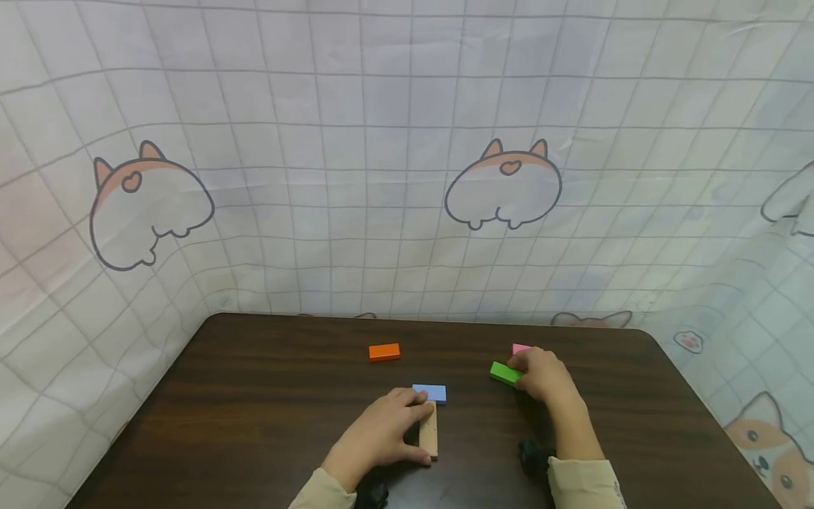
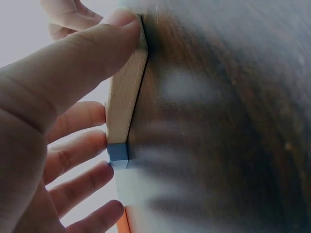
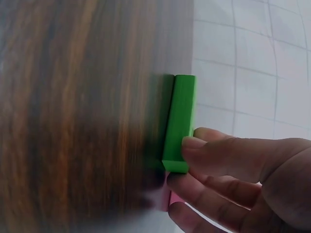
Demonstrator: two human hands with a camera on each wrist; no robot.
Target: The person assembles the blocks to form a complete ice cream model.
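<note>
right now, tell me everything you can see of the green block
The green block is a bright, evenly coloured rectangular bar with straight edges and smooth-looking faces; its material is unclear. It sits askew on or just above the dark tabletop, nearer the person than the pink block. The right hand holds one end between thumb and fingers. Contact with the pink block cannot be judged.

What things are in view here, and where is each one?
Orange block: one, orange, far side of table
Blue block: one, blue, just beyond wooden block
Wooden block: one, tan, at left fingers
Green block: one, green, at right fingers
Pink block: one, pink, mostly hidden behind right hand
Table: one, dark brown, under blocks
Printed cloth: white, count unclear, around table
Wrist devices: two, black, at wrists
Sleeves: two, cream, on forearms
Hands: two, bare, over table
</note>
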